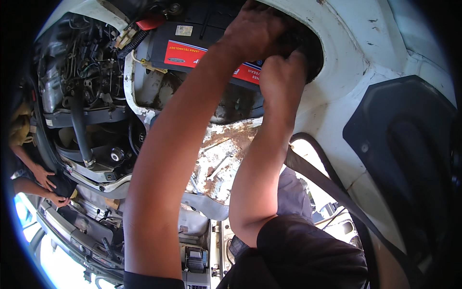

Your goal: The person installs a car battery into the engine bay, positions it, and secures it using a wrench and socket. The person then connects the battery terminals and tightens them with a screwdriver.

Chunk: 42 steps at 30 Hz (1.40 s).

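Observation:
A black car battery [202, 36] with a red label sits in a recess at the top of the view. My left hand [252, 31] reaches over the battery's right part; its fingers are lost in shadow and at the picture's edge. Just below it, my right hand [284, 72] is closed at the battery's right end, with curled fingers. Whatever it grips there is hidden in the dark gap. A red terminal cover [150, 22] shows at the battery's left end, near a yellow connector [155, 67] on a wire.
An engine [79, 72] with hoses and wires lies open at left. Below the battery is a rusty white metal panel [216, 164] with a wrench-like tool [220, 164] on it. A seat belt [332, 190] hangs at right. Another person's hands [50, 188] are at far left.

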Tool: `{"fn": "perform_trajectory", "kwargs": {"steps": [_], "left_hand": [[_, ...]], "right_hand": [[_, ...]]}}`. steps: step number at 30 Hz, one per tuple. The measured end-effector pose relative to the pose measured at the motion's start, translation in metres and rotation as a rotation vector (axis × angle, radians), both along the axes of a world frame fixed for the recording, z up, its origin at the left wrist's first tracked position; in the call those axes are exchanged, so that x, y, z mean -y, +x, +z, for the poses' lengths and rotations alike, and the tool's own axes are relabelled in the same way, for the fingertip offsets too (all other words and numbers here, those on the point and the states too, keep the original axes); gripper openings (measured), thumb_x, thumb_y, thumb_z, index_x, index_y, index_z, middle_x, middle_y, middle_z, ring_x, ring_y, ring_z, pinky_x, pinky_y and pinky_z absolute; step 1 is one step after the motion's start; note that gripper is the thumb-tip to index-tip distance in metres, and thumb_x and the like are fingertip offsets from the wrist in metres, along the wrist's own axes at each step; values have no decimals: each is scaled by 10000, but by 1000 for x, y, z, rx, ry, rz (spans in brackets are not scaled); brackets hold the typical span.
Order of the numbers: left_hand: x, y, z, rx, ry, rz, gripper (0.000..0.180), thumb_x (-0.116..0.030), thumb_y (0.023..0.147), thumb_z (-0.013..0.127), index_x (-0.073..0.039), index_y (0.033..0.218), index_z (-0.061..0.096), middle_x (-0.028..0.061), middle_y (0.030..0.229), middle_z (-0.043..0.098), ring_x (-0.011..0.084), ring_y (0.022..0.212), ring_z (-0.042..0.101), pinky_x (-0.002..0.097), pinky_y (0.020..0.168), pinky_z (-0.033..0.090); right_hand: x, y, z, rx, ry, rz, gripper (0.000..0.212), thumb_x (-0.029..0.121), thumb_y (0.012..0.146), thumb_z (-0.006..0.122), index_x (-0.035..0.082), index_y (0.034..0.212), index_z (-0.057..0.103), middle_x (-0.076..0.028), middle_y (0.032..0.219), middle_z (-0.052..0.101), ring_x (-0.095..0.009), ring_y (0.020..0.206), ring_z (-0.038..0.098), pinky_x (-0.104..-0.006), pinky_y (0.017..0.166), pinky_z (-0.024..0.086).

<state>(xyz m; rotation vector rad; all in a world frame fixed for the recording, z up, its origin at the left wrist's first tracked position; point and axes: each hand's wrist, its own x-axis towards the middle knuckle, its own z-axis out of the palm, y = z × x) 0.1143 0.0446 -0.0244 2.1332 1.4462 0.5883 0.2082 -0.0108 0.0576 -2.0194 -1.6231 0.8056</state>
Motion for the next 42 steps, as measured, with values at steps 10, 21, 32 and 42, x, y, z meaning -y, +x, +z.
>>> {"fn": "perform_trajectory", "kwargs": {"steps": [10, 21, 32, 42], "left_hand": [[-2, 1, -43, -302, 328, 19, 487, -473, 1031, 576, -185, 1404, 701, 174, 1457, 683, 341, 1417, 590, 542, 1276, 323], [1, 4, -12, -104, 162, 77, 461, -560, 916, 748, -251, 1256, 787, 180, 1303, 759, 365, 1297, 675, 561, 1231, 388], [-3, -4, -22, -247, 104, 33, 454, -513, 1025, 611, -159, 1274, 750, 171, 1284, 750, 377, 1318, 650, 565, 1243, 366], [-3, -1, -29, -320, 104, 27, 450, -505, 993, 664, -126, 1219, 751, 157, 1285, 743, 368, 1326, 641, 560, 1269, 347]], "right_hand": [[44, -21, -3, 80, 301, -20, 698, -85, 907, 588, -166, 1564, 367, -396, 1538, 450, -523, 1428, 469, -533, 1223, 360], [75, -33, -62, -745, 564, -267, 707, 276, 1191, 456, -84, 1700, 122, -312, 1722, 302, -369, 1598, 386, -467, 1303, 310], [27, -12, -45, -504, 562, -206, 510, 230, 1185, 420, -92, 1572, 337, -286, 1599, 446, -375, 1417, 539, -469, 1218, 383], [55, -26, -54, -481, 364, -382, 500, 330, 1196, 392, -67, 1491, 469, -286, 1514, 532, -403, 1353, 578, -455, 1150, 443]]}}
